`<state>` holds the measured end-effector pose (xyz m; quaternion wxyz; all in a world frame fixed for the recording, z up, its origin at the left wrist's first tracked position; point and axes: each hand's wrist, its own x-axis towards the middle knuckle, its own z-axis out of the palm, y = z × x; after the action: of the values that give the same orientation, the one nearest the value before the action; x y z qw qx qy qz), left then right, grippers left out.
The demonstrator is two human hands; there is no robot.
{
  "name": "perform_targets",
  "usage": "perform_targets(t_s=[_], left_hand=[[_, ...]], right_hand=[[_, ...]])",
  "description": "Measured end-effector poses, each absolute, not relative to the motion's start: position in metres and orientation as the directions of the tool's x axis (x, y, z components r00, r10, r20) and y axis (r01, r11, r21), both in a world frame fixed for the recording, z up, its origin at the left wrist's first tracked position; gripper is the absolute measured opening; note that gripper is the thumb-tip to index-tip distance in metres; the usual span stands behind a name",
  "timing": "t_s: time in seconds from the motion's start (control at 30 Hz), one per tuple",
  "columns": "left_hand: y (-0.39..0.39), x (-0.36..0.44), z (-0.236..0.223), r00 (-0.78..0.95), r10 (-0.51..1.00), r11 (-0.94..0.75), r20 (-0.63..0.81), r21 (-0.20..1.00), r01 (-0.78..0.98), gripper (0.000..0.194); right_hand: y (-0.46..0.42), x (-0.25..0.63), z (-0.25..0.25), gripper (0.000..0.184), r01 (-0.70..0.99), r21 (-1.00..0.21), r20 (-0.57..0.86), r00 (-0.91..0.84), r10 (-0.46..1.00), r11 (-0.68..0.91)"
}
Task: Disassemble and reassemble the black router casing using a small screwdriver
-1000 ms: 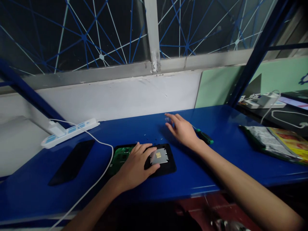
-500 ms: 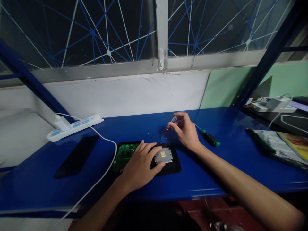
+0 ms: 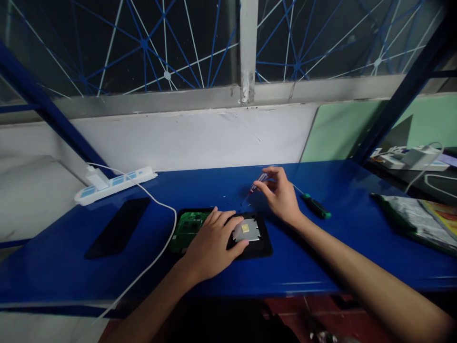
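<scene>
Holding a small screwdriver in the right hand, fingers closed around its clear-and-red handle, shaft slanting down to the tabletop just beyond the device. Tip lands close to some tiny loose bits; can't tell if it touches one, or whether they're screws.

Left hand lies flat over the middle of the device, fingers spread and bent a little, not wrapped round anything. Some fingertips look to be at the far edge; contact under the palm is hidden.

Device is a black casing lying flat, inside exposed: green circuit board at left, silver metal plate with a yellowish square at right. Progress: casing is open, and the board and plate both sit in it. Loose bits suggest some small parts are out, but how many remain fastened can't be told, nor whether parts are coming off or going on.

Black flat panel lies apart at left, maybe a cover. White cable runs beside the casing, power strip behind. Green-and-black screwdriver lies unheld right of the right hand; shiny packet farther right.
</scene>
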<state>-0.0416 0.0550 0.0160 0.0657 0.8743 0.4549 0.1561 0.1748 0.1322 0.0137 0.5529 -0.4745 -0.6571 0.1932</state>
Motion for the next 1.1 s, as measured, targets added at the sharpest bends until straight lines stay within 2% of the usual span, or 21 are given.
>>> perform_targets(t_s=[0.2,0.4,0.57,0.73,0.9,1.1], left_hand=[[0.054,-0.043,0.016,0.549,0.805,-0.592,0.224,0.250,0.766,0.044],[0.051,-0.042,0.010,0.561,0.784,-0.614,0.267,0.198,0.764,0.059],[0.048,-0.039,0.010,0.569,0.783,-0.612,0.250,0.148,0.777,0.068],[0.048,-0.037,0.013,0.600,0.771,-0.634,0.213,0.167,0.755,0.069],[0.048,-0.038,0.014,0.626,0.753,-0.656,0.201,0.170,0.735,0.066],[0.048,-0.037,0.015,0.627,0.763,-0.646,0.159,0.138,0.751,0.065]], right_hand=[[0.131,0.178,0.016,0.037,0.355,-0.801,0.542,0.089,0.836,0.482],[0.133,0.185,0.020,0.038,0.254,-0.842,0.516,0.127,0.847,0.475],[0.125,0.195,0.017,0.034,0.192,-0.859,0.504,0.152,0.850,0.475],[0.120,0.199,0.009,0.033,0.149,-0.887,0.459,0.209,0.863,0.436],[0.120,0.198,0.009,0.032,0.166,-0.876,0.479,0.198,0.855,0.452],[0.119,0.196,0.009,0.034,0.121,-0.899,0.436,0.184,0.881,0.420]])
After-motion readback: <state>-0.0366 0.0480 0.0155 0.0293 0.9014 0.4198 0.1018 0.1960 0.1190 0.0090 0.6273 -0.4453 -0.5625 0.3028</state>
